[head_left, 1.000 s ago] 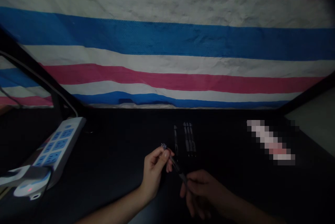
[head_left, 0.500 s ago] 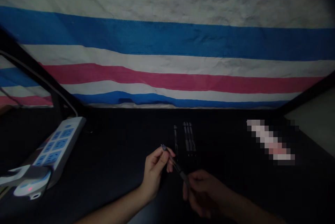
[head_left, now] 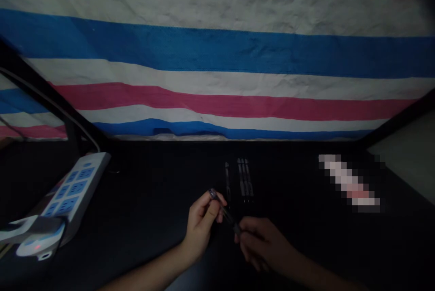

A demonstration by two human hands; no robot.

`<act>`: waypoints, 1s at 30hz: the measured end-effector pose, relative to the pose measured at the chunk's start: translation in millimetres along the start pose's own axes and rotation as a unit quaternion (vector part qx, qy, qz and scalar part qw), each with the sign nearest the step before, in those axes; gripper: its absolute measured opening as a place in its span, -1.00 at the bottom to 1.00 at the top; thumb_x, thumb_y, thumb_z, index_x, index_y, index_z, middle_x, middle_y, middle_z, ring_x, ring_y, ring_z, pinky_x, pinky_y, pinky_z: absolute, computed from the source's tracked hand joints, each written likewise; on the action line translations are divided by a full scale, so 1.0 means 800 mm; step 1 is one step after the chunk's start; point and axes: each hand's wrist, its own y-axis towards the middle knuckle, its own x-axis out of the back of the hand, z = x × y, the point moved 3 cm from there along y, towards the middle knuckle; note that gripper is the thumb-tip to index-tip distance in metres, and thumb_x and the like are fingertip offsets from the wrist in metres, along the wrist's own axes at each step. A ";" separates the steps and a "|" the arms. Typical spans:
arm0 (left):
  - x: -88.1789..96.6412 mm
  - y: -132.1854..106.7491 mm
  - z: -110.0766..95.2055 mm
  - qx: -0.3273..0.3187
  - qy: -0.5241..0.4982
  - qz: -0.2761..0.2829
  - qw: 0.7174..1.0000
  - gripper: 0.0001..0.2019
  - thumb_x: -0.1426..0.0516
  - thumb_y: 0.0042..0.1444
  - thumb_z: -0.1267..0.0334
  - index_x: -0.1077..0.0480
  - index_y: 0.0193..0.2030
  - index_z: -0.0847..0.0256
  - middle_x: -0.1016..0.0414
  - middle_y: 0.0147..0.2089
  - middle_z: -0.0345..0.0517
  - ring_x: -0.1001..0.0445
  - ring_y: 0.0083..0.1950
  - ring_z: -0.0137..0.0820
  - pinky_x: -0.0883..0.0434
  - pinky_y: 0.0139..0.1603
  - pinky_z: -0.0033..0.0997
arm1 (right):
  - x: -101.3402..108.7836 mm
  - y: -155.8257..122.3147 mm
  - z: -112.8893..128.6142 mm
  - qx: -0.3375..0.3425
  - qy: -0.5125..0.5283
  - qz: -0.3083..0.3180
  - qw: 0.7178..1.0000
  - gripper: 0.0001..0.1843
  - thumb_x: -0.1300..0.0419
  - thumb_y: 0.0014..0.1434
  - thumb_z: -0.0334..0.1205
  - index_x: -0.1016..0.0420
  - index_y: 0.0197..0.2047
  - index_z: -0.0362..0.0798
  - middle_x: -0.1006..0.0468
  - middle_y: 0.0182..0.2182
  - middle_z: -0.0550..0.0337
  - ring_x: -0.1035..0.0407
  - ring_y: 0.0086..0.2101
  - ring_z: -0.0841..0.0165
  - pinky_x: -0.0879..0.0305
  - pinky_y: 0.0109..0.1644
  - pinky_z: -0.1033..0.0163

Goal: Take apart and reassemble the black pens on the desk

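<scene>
My left hand (head_left: pixel 203 223) pinches the upper end of a thin clear pen (head_left: pixel 224 211) between thumb and fingers. My right hand (head_left: pixel 261 243) is closed on the pen's lower end, in deep shadow. The pen slants from upper left to lower right between the two hands, just above the black table (head_left: pixel 152 200). Beyond the hands, three more pens (head_left: pixel 241 180) lie side by side on the table, pointing away from me.
A white and blue power strip (head_left: pixel 73 191) lies at the left with a plug and cable on it. A striped red, white and blue tarp (head_left: pixel 217 55) hangs behind the table. A blurred-out patch (head_left: pixel 348 182) sits at the right.
The right hand has shifted slightly up and left along the pen, closer to the left hand. The pen's tilt stays much the same.
</scene>
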 end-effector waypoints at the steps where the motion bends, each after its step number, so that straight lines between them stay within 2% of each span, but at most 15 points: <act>1: 0.000 0.001 0.002 0.008 -0.025 0.015 1.000 -0.67 -0.12 0.18 0.00 -0.43 -0.33 0.28 -0.16 -0.58 -0.28 -0.10 -0.55 -0.53 -0.06 -0.51 -0.51 | -0.001 0.002 -0.004 -0.021 0.050 0.047 0.997 -0.63 -0.12 0.18 0.06 -0.37 -0.35 -0.13 -0.38 -0.66 0.34 -0.14 -0.75 0.59 0.04 -0.72 0.49; 3: -0.002 0.006 0.006 0.028 -0.077 0.041 0.996 -0.67 -0.12 0.18 0.02 -0.42 -0.34 0.29 -0.09 -0.59 -0.30 -0.02 -0.56 -0.55 0.02 -0.53 -0.50 | -0.001 0.005 -0.012 -0.052 0.158 0.120 0.979 -0.54 -0.11 0.17 0.15 -0.37 -0.33 -0.14 -0.33 -0.70 0.36 -0.07 -0.79 0.59 0.08 -0.75 0.48; 6: -0.006 0.013 0.009 0.067 -0.143 0.078 0.984 -0.67 -0.16 0.15 0.03 -0.40 -0.39 0.32 -0.06 -0.58 -0.31 0.01 -0.57 -0.57 0.06 -0.53 -0.50 | 0.002 0.006 -0.014 -0.091 0.272 0.179 0.941 -0.59 -0.18 0.15 0.10 -0.36 -0.35 -0.14 -0.29 -0.71 0.37 -0.02 -0.79 0.60 0.06 -0.74 0.47; 9: -0.012 0.017 0.005 0.109 -0.207 0.113 0.966 -0.69 -0.21 0.10 0.07 -0.36 -0.43 0.30 -0.08 -0.55 -0.30 -0.01 -0.56 -0.57 0.03 -0.53 -0.52 | 0.004 0.002 -0.009 -0.119 0.327 0.212 0.913 -0.67 -0.22 0.15 0.00 -0.34 -0.35 -0.12 -0.23 -0.71 0.40 0.03 -0.76 0.60 0.11 -0.73 0.49; 12: -0.017 0.017 -0.001 0.139 -0.248 0.143 0.948 -0.68 -0.26 0.03 0.07 -0.31 -0.48 0.27 -0.10 -0.51 -0.27 -0.02 -0.53 -0.55 -0.03 -0.55 -0.54 | 0.004 -0.001 -0.006 -0.137 0.347 0.232 0.898 -0.72 -0.24 0.13 -0.05 -0.34 -0.36 -0.11 -0.13 -0.71 0.46 0.10 -0.74 0.61 0.15 -0.72 0.50; 13: -0.017 0.017 -0.002 0.142 -0.249 0.150 0.946 -0.67 -0.27 0.02 0.05 -0.30 -0.49 0.26 -0.09 -0.51 -0.27 -0.02 -0.53 -0.54 -0.06 -0.55 -0.54 | 0.003 -0.001 -0.006 -0.130 0.341 0.231 0.902 -0.71 -0.23 0.14 -0.04 -0.35 -0.36 -0.11 -0.11 -0.72 0.46 0.10 -0.75 0.62 0.14 -0.71 0.49; 15: -0.014 0.017 -0.002 0.122 -0.222 0.148 0.956 -0.66 -0.25 0.04 0.01 -0.33 -0.47 0.26 -0.10 -0.51 -0.27 -0.04 -0.52 -0.52 -0.10 -0.54 -0.53 | 0.002 0.001 -0.005 -0.089 0.299 0.203 0.928 -0.62 -0.15 0.18 0.06 -0.38 -0.33 -0.14 -0.17 -0.71 0.43 0.03 -0.76 0.60 0.09 -0.71 0.47; 17: -0.007 0.018 0.000 0.072 -0.147 0.114 0.980 -0.68 -0.21 0.09 0.01 -0.40 -0.40 0.26 -0.14 -0.51 -0.25 -0.09 -0.51 -0.52 -0.11 -0.52 -0.51 | 0.002 0.003 -0.004 -0.025 0.202 0.143 0.969 -0.55 -0.06 0.22 0.13 -0.41 -0.26 -0.16 -0.28 -0.69 0.36 -0.08 -0.74 0.56 0.02 -0.69 0.45; 19: 0.001 0.019 0.002 0.015 -0.063 0.073 0.995 -0.71 -0.18 0.14 0.03 -0.45 -0.32 0.27 -0.23 -0.46 -0.21 -0.15 -0.50 -0.52 -0.13 -0.50 -0.50 | 0.004 0.002 0.001 0.026 0.071 0.053 0.996 -0.60 -0.07 0.23 0.07 -0.41 -0.21 -0.15 -0.34 -0.64 0.33 -0.15 -0.71 0.55 -0.04 -0.64 0.44; 21: 0.005 0.020 0.004 -0.019 -0.023 0.063 0.998 -0.73 -0.17 0.16 0.06 -0.47 -0.28 0.27 -0.28 -0.39 -0.17 -0.21 -0.49 -0.53 -0.16 -0.48 -0.49 | 0.007 -0.002 0.008 0.057 -0.052 -0.030 0.997 -0.70 -0.07 0.25 -0.03 -0.42 -0.22 -0.12 -0.33 -0.63 0.35 -0.17 -0.65 0.54 -0.09 -0.56 0.42; 23: 0.004 0.020 0.005 -0.026 -0.033 0.081 0.996 -0.74 -0.15 0.18 0.08 -0.47 -0.28 0.26 -0.27 -0.36 -0.16 -0.23 -0.48 -0.52 -0.18 -0.47 -0.48 | 0.010 -0.007 0.014 0.072 -0.125 -0.078 0.986 -0.71 -0.03 0.28 -0.06 -0.43 -0.29 -0.10 -0.32 -0.62 0.34 -0.19 -0.60 0.53 -0.12 -0.48 0.40; 26: -0.001 0.021 0.003 -0.014 -0.072 0.114 0.991 -0.74 -0.16 0.16 0.08 -0.45 -0.33 0.26 -0.23 -0.35 -0.17 -0.23 -0.47 -0.52 -0.19 -0.47 -0.49 | 0.011 -0.010 0.012 0.050 -0.111 -0.066 0.990 -0.62 -0.03 0.26 0.03 -0.40 -0.38 -0.10 -0.28 -0.65 0.35 -0.16 -0.60 0.51 -0.09 -0.50 0.40; 28: -0.006 0.021 0.001 0.003 -0.104 0.130 0.986 -0.73 -0.18 0.14 0.06 -0.44 -0.37 0.27 -0.20 -0.32 -0.16 -0.22 -0.45 -0.51 -0.19 -0.46 -0.49 | 0.009 -0.007 0.002 0.005 -0.030 -0.003 1.000 -0.52 -0.03 0.21 0.17 -0.38 -0.44 -0.10 -0.25 -0.70 0.35 -0.12 -0.67 0.52 -0.01 -0.58 0.40; 30: -0.011 0.021 -0.002 0.023 -0.146 0.136 0.980 -0.71 -0.19 0.12 0.05 -0.43 -0.40 0.27 -0.21 -0.29 -0.13 -0.25 -0.38 -0.46 -0.24 -0.39 -0.46 | 0.006 -0.004 -0.012 -0.052 0.090 0.069 0.992 -0.44 -0.08 0.10 0.29 -0.33 -0.49 -0.09 -0.27 -0.74 0.35 -0.11 -0.73 0.52 0.03 -0.64 0.40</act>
